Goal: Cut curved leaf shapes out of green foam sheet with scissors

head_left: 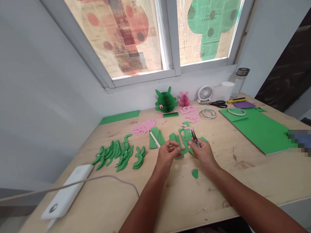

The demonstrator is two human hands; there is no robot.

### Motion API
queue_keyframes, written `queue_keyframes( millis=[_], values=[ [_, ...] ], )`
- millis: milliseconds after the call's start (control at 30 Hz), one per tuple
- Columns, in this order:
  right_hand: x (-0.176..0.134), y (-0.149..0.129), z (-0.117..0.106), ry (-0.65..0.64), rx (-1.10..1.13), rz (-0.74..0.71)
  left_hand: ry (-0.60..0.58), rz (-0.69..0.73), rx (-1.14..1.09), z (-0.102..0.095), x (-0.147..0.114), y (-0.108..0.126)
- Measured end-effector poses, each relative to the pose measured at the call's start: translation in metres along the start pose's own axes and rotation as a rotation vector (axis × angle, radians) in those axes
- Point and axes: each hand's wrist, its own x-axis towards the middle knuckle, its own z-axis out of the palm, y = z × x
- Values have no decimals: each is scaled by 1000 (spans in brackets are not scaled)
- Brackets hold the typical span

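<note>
Left hand [167,152] closed to a narrow pinch, thumb and fingers on a curved green paper piece [185,148]. Right hand [202,152] wrapped round small scissors [194,137], dark blades pointing toward the desk's back edge; its fingertips sit at the piece's other side, contact hard to tell. Piece is held above the desk [243,181], near the middle, over green strips. Small green scrap [195,173] lies between the hands and the front edge. White pen [155,139] rests on green paper just beyond the left hand. Toward the left edge: overlapping piles of curved green cutouts [125,158]; nearer the front-left corner, a white oblong device [69,191], a pale cable passing in front. Pink cutouts [145,126] in a heap farther back. Along the back edge: green honeycomb figure [166,102], smaller pink one [184,99], white fan [205,93], clear bottle [239,84] near the back-right corner. Large green sheet [262,132] lies toward the right edge.
</note>
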Motion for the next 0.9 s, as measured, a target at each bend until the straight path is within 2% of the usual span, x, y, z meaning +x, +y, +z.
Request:
queue_keyframes(
  millis=[133,367,567,733,900],
  values=[
    [0,-3,-1,0,3,11,5,-22,18,-2,2,-1],
    [0,-5,-2,-8,31,4,133,24,-15,-6,3,7],
    [0,-9,-4,-2,49,13,140,32,-17,-7,-2,15],
    [0,-10,-3,-30,53,21,48,27,84,-7,-2,17],
    [0,-10,-3,-68,31,23,103,64,123,-9,1,18]
  ],
)
